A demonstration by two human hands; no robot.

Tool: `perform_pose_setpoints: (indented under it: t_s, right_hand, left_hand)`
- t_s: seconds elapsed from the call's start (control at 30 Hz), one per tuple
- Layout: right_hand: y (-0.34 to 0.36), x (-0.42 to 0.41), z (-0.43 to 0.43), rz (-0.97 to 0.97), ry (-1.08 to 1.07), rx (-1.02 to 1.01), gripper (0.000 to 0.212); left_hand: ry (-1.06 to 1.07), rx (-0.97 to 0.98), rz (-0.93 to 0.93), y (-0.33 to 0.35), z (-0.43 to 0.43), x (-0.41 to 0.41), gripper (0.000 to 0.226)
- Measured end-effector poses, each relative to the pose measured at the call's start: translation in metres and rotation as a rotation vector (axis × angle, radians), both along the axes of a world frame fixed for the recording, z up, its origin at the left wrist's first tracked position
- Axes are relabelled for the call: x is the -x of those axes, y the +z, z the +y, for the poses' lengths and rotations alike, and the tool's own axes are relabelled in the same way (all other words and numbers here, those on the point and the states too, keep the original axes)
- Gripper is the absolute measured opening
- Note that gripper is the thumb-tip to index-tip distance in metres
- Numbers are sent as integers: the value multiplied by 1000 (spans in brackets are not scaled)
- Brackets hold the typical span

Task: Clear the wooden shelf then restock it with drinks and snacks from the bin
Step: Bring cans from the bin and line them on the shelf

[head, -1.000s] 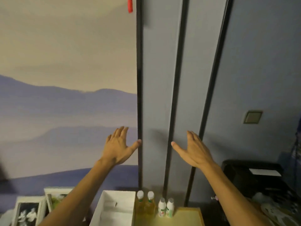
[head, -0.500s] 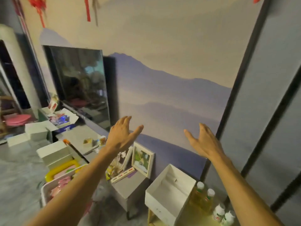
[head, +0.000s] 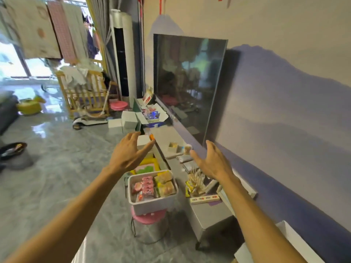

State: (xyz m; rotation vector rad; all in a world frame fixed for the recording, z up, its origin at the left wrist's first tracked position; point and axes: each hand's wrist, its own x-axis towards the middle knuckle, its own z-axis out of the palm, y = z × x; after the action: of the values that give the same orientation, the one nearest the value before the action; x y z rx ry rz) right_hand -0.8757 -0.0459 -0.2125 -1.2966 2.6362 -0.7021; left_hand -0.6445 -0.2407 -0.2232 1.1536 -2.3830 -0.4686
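Observation:
A white bin (head: pixel 152 203) full of pink and yellow snack packs (head: pixel 153 186) rests on a pink stool (head: pixel 148 219) in the middle of the view. My left hand (head: pixel 127 155) hovers above and behind the bin, fingers spread, holding nothing. My right hand (head: pixel 212 162) is raised to the bin's right, over the low grey cabinet (head: pixel 205 211), fingers apart and empty. The wooden shelf and the drink bottles are out of view.
A large dark TV (head: pixel 188 80) leans on the mural wall. The cabinet top carries small boxes, packets and a stick holder (head: pixel 196 182). A white box (head: pixel 292 242) sits at the bottom right. A wooden crib (head: pixel 85 92) and tall air conditioner (head: pixel 123 54) stand further back.
The view has swung left from the wall and bottles to the room, bringing the snack bin into sight. Both hands stay raised, spread and empty.

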Motion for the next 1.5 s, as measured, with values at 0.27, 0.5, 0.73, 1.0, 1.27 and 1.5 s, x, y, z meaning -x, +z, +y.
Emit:
perform_pose_setpoints:
  t_s: [0.27,0.5,0.73,1.0,1.27,1.5]
  right_hand:
    - [-54,3,-132,-12,183,-136,103]
    - [-107,59,-239,3,359,-276,102]
    - [-210,130,-368,39,672,-464,105]
    - [-435,172,-508,152,1162,-822,110]
    - [-623,171,-593,323,1495,-741,126]
    - [-649,167,-613,510,1632,-682,129]
  left_hand:
    - [98,-116,-24,-60,-84,-2,93]
    - [218,-243,3,-131,-127,43,90]
    - [479,-369,29,-229,-168,104,79]
    - [727,-560,105,-446,-185,163,86]
    - [807,-636,39,-616,-198,195,114]
    - [827,-632,58,-641,-195,200,115]
